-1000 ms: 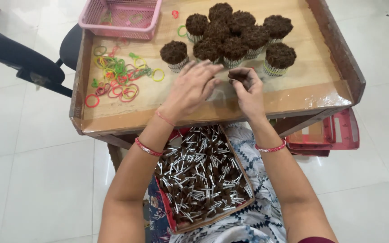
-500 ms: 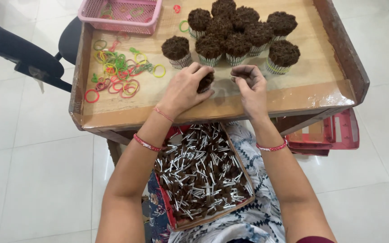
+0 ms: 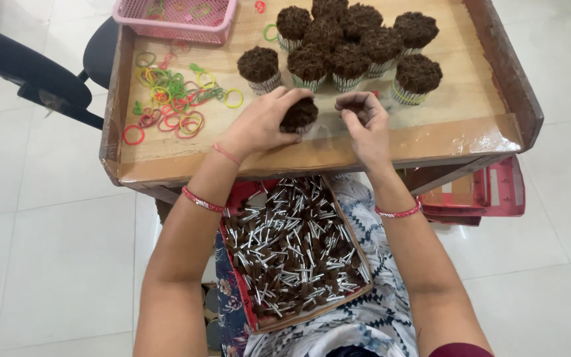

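You're gripping a brown-tipped bundle (image 3: 299,114) in your left hand (image 3: 266,122), fingers wrapped around it, tips pointing up toward the camera so its long axis is standing roughly upright. Your right hand (image 3: 363,122) is sitting just beside it, curled closed on a smaller pinch of sticks (image 3: 355,104) (hard to tell how many). The two hands are lying side by side, a small gap between them, so the left is carrying the bulk. Finished bundles (image 3: 351,46) are standing just beyond both hands; the tray of loose sticks (image 3: 292,251) is lying below your wrists.

Rimmed wooden tray table (image 3: 431,142) with brown-tipped bundles (image 3: 358,43), rubber bands (image 3: 173,106) (many colours), pink basket (image 3: 176,16).
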